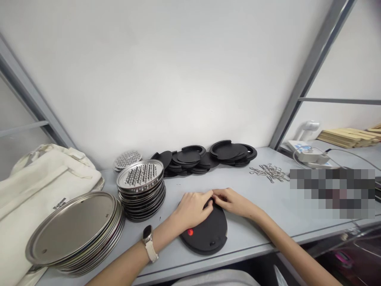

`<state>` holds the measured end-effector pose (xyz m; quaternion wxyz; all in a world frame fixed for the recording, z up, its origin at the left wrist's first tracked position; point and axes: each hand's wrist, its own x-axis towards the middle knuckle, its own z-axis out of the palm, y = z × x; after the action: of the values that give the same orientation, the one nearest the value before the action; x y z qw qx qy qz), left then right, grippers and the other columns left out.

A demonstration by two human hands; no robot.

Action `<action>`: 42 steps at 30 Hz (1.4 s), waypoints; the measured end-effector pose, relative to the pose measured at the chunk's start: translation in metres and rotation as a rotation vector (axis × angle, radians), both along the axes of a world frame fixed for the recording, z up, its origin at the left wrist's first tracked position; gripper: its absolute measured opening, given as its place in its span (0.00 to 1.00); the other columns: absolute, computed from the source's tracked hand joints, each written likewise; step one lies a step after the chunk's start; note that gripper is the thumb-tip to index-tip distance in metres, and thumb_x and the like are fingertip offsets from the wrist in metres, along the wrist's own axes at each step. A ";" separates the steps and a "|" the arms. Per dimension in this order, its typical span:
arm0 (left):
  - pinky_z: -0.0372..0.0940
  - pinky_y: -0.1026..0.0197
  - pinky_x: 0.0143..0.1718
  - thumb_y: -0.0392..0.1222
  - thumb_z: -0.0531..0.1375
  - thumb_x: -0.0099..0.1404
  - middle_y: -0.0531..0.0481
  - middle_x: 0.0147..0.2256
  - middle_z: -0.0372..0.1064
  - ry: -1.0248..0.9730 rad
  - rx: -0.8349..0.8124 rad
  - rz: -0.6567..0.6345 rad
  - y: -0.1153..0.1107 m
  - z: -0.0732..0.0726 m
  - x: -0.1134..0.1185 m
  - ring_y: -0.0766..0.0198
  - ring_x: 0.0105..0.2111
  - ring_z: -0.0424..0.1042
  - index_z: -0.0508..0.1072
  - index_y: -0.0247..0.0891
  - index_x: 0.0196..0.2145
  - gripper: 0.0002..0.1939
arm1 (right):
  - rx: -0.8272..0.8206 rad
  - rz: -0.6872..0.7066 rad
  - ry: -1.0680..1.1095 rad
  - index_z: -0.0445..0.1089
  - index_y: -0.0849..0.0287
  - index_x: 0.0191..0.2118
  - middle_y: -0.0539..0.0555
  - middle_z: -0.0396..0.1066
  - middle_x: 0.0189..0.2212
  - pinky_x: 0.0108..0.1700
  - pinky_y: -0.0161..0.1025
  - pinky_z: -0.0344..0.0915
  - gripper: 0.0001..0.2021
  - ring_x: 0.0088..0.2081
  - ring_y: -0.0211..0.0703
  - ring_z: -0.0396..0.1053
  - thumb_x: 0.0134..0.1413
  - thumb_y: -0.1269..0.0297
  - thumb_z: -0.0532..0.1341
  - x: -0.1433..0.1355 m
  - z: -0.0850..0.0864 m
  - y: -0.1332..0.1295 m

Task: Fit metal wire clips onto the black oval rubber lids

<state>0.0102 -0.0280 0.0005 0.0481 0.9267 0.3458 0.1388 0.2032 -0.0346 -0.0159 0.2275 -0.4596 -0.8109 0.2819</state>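
A round black plastic disc (205, 234) lies flat near the table's front edge, with a small slot near its lower rim and a red spot on its left side. Across its upper left rests my left hand (193, 208), thumb and forefinger pinched together at the far rim. My right hand (228, 200) meets it there from the right, its fingertips pressed close. Whatever sits between the fingers of both hands is too small and hidden to make out. On the table to the right is a loose heap of small metal wire hooks (269, 172).
Left of the disc stands a stack of round metal grater plates (143, 178), beside stacked oval metal trays (74, 226) and a cream cloth bag (56, 167). Black plastic rings and discs (190, 155) line the wall. A power strip (312, 155) and wooden boards (342, 137) are far right.
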 end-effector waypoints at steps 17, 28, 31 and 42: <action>0.52 0.63 0.26 0.42 0.48 0.67 0.53 0.30 0.71 -0.003 0.026 -0.001 0.001 -0.001 0.000 0.60 0.28 0.71 0.63 0.41 0.39 0.07 | -0.012 -0.011 0.000 0.60 0.60 0.25 0.44 0.52 0.19 0.26 0.31 0.49 0.11 0.23 0.33 0.49 0.59 0.66 0.49 0.000 -0.001 0.000; 0.55 0.62 0.27 0.44 0.47 0.68 0.51 0.30 0.71 0.048 0.020 0.024 0.001 -0.001 0.001 0.58 0.28 0.72 0.62 0.40 0.40 0.08 | -0.019 0.005 -0.015 0.60 0.59 0.27 0.44 0.52 0.19 0.26 0.32 0.48 0.11 0.22 0.33 0.49 0.60 0.66 0.48 0.001 -0.003 0.001; 0.57 0.61 0.28 0.45 0.47 0.67 0.50 0.29 0.71 0.048 0.007 0.054 0.001 -0.001 0.002 0.56 0.29 0.72 0.60 0.40 0.44 0.10 | 0.003 0.011 -0.037 0.59 0.59 0.27 0.44 0.52 0.19 0.26 0.32 0.49 0.12 0.22 0.33 0.49 0.61 0.65 0.47 0.001 -0.003 0.001; 0.61 0.58 0.31 0.47 0.46 0.67 0.48 0.32 0.72 0.076 -0.012 0.094 0.003 -0.002 0.004 0.54 0.31 0.72 0.61 0.40 0.47 0.14 | 0.047 0.026 -0.065 0.68 0.58 0.39 0.51 0.69 0.27 0.35 0.36 0.59 0.17 0.28 0.40 0.64 0.65 0.61 0.43 0.002 0.005 -0.002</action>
<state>0.0138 -0.0251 -0.0015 0.0342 0.9137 0.3915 0.1036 0.2050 -0.0371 -0.0113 0.2081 -0.4526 -0.8301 0.2504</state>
